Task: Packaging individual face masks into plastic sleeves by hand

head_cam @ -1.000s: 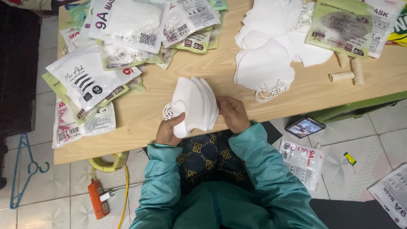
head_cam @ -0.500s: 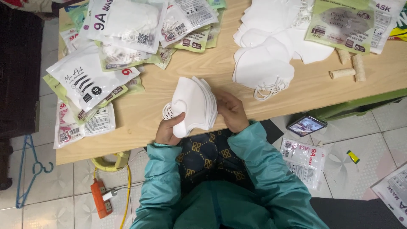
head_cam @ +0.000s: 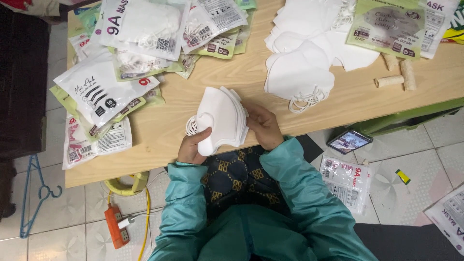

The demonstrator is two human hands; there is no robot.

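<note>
Unmoved, both hands [head_cam: 193, 147] [head_cam: 263, 126] still clasp soft white folded masks [head_cam: 221, 118]

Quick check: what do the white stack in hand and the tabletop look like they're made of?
Stack of masks: looks like soft, matte non-woven fabric; it bends in the left hand and right hand. Tabletop: pale wood or wood-look laminate, with faint grain.

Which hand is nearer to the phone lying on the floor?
Right. The right hand holds the stack of masks on the side toward the phone; the left hand is farther away.
</note>
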